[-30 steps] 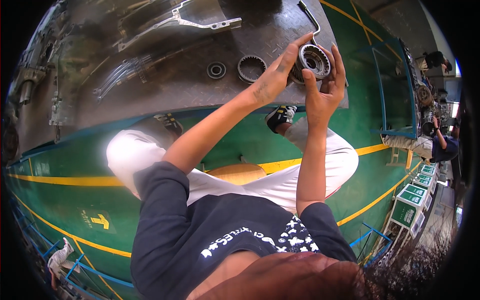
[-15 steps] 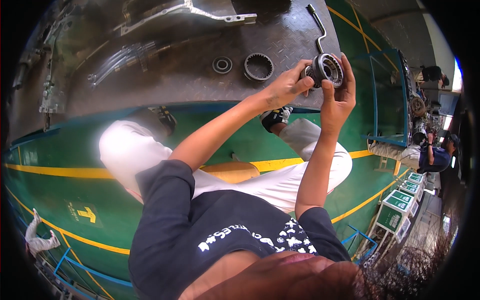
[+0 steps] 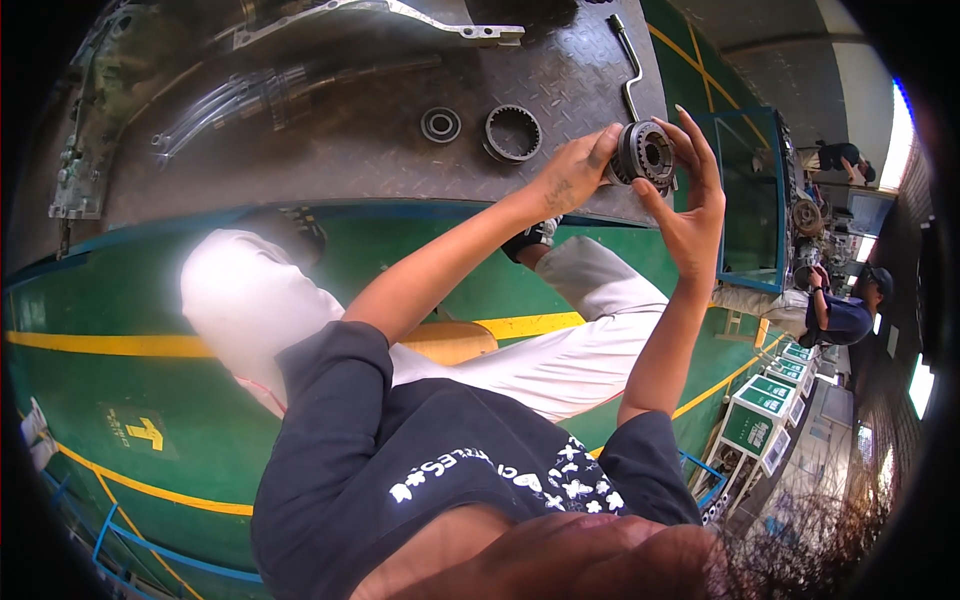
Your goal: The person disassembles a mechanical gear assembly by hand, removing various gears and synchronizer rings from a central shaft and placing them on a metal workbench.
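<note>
My left hand (image 3: 582, 170) is wrapped round the left side of a dark, toothed gear assembly (image 3: 645, 152), holding it up over the near right corner of the metal table. The assembly's face has a ring of teeth and a round bore. My right hand (image 3: 696, 205) curves about its other side, thumb at the lower rim and a fingertip at the upper rim, with a gap at the palm. On the table to the left lie an internally toothed ring (image 3: 513, 134) and a smaller round bearing-like part (image 3: 440, 125).
A cranked metal wrench (image 3: 630, 75) lies near the table's right edge. Long metal bars (image 3: 235, 100) and a pale cast bracket (image 3: 430, 20) are farther left. A blue-framed stand (image 3: 745, 200) is at the right, with another person (image 3: 845, 312) beyond.
The gear assembly has turned, showing its toothed face and bore more directly. My right hand has shifted slightly down and right, its fingers more spread. The view has shifted a little.
</note>
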`<state>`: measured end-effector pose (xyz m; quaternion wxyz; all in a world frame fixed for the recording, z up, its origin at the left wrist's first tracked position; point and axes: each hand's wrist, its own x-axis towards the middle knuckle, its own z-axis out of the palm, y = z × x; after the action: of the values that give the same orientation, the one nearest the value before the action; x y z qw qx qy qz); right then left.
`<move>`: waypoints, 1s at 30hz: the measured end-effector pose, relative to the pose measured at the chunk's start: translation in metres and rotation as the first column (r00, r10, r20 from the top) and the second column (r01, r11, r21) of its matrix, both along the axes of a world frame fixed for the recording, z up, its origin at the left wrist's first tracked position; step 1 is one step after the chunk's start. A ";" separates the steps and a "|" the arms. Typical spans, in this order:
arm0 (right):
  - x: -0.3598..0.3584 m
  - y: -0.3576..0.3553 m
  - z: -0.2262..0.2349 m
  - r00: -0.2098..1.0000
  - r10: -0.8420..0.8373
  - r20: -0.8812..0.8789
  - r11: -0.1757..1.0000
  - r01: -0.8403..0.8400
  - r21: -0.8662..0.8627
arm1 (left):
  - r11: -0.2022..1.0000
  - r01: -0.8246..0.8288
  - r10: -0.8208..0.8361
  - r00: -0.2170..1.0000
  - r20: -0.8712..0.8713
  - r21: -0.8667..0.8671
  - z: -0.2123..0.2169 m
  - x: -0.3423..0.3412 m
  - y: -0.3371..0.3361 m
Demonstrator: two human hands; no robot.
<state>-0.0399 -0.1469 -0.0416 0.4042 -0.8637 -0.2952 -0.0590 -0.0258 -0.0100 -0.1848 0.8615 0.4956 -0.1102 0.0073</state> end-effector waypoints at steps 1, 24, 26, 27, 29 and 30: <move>0.000 0.000 0.001 1.000 0.020 0.000 1.000 -0.020 -0.006 | 1.000 0.015 -0.015 1.000 -0.006 -0.004 0.000 0.000 0.000; -0.005 0.003 -0.011 1.000 -0.004 0.019 0.999 0.005 -0.034 | 0.998 0.056 -0.056 0.995 -0.078 -0.002 0.000 -0.002 0.004; -0.006 0.004 -0.012 1.000 0.002 0.014 0.999 -0.001 -0.037 | 0.999 0.038 -0.035 0.996 -0.077 0.027 0.000 -0.002 0.005; -0.006 0.005 -0.014 1.000 -0.003 0.003 1.000 0.003 -0.030 | 0.999 0.034 -0.031 0.996 -0.079 0.028 0.000 -0.002 0.005; -0.006 0.004 -0.015 1.000 -0.012 -0.015 1.000 0.012 -0.019 | 0.999 0.036 -0.033 0.996 -0.078 0.040 -0.002 -0.001 0.005; -0.006 0.005 -0.017 1.000 -0.004 -0.013 1.000 0.004 -0.019 | 0.998 0.043 -0.039 0.996 -0.077 0.052 -0.003 0.000 0.004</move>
<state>-0.0459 -0.1423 -0.0581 0.3978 -0.8685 -0.2913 -0.0515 -0.0262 -0.0055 -0.1874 0.8515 0.5159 -0.0879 -0.0322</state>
